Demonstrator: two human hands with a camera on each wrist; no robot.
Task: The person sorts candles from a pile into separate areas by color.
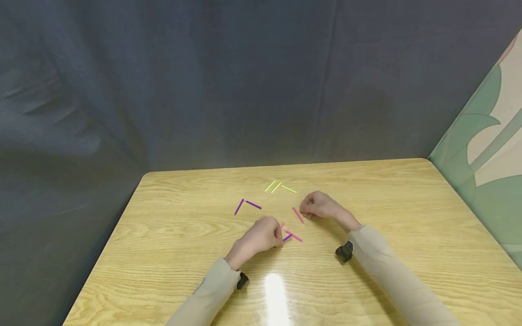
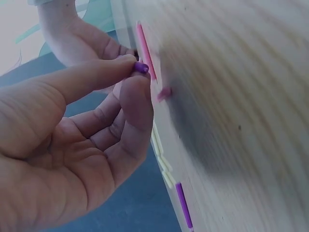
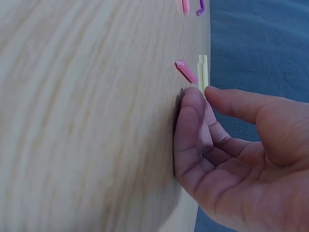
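My left hand [image 1: 261, 234] pinches a short purple stick [image 2: 140, 67] between thumb and forefinger, its end showing past the fingertips. The stick stands off the wood in the left wrist view. One pink stick [image 1: 295, 237] lies beside it on the table, and another pink stick [image 1: 282, 224] is partly hidden behind the left hand. To the right, my right hand [image 1: 319, 206] rests at the tabletop with loosely bent fingers; thumb and forefinger are apart with nothing between them. A slanted pink stick [image 3: 186, 71] lies just beyond its fingertips.
Two purple sticks [image 1: 253, 205] meet in an angle at the left on the wooden table [image 1: 163, 253]. Farther back lie three yellow sticks [image 1: 289, 189]. A dark curtain [image 1: 244, 90] hangs behind the table, and a patterned panel [image 1: 489, 149] stands at the right.
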